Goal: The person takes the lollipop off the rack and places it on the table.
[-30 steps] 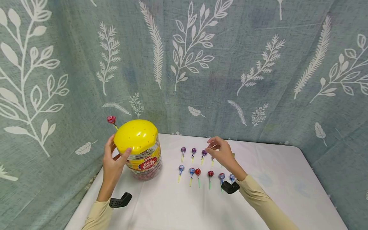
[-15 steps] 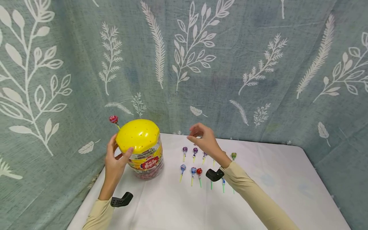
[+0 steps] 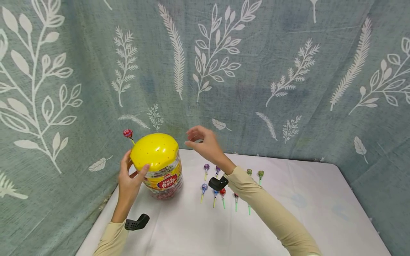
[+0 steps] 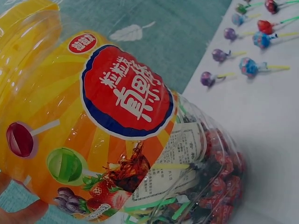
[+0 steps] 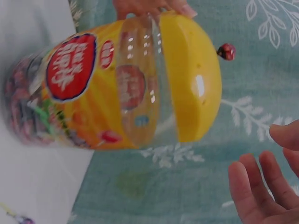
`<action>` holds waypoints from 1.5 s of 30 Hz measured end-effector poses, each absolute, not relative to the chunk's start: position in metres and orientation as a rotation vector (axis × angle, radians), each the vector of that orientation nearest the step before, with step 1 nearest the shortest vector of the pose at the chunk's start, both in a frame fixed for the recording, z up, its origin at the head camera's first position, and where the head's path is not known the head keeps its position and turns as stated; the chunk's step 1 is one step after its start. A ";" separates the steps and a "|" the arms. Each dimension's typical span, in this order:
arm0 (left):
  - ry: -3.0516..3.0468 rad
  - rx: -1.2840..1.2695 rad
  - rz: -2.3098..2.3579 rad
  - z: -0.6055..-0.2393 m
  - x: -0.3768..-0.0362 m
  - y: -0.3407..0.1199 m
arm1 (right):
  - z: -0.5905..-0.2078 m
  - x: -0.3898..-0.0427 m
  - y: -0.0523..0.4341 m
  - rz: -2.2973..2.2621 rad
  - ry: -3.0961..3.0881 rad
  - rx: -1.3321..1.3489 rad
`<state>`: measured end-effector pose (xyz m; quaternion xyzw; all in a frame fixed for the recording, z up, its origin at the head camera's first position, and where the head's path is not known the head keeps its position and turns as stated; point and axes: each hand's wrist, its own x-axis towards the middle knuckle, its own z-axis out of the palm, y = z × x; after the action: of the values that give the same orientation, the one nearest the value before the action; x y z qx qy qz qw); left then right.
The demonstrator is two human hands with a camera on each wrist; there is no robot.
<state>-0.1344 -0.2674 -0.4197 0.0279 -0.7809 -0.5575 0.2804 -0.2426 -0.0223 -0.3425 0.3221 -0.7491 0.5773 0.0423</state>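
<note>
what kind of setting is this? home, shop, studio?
Probably a staged recording setup, not a shop or kitchen. A leaf-print cloth hangs as a backdrop on every visible side, the table has a plain white cover, and lollipops lie in neat rows beside a candy jar.

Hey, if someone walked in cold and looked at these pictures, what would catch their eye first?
Probably the big candy jar with its bright yellow domed lid, at the table's left, steadied by the left hand. Next, the lollipops lying in rows on the white cloth beside it, with the right hand raised empty above them.
</note>
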 end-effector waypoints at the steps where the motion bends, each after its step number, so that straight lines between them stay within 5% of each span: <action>1: -2.092 0.072 -1.497 -0.420 -0.134 -0.268 | -0.341 -0.243 -0.027 1.772 -2.294 0.999; 31: -2.104 0.140 -1.513 -0.449 -0.146 -0.288 | -0.325 -0.253 -0.184 1.779 -2.381 1.164; 45: -2.141 0.137 -1.546 -0.437 -0.146 -0.281 | -0.327 -0.253 -0.197 1.743 -2.305 1.121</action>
<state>-0.1457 -0.2813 -0.4370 0.0503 -0.7848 -0.5666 0.2461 -0.2527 -0.1973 -0.3271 0.3615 -0.7435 0.5622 0.0208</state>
